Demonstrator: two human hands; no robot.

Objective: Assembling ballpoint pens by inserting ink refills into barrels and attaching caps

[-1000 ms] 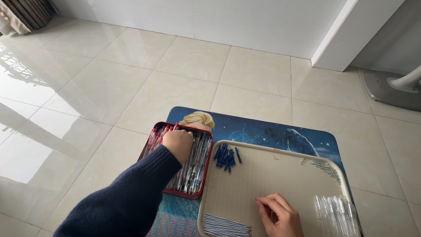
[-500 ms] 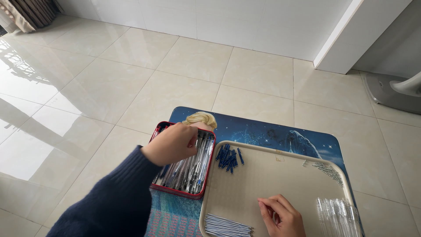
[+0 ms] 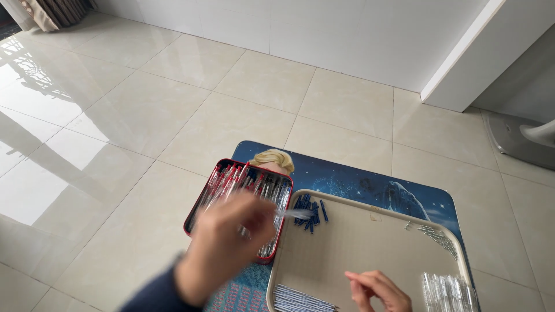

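The left hand [image 3: 231, 242] is blurry and holds a thin pen part [image 3: 295, 214] over the red tin [image 3: 193, 216] of pens. The right hand [image 3: 378, 292] rests in the beige tray [image 3: 370, 242] on the tabletop [image 3: 358, 182].

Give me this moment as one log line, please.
left hand: lifted, blurred, thin clear pen tube in fingers | right hand: resting on beige plastic tray | red metal tin of pens: beside tray

The left hand [image 3: 228, 245] is raised and motion-blurred, fingers curled in a loose pinch, dark sleeve at the wrist. The right hand [image 3: 378, 290] lies low, fingers bent.
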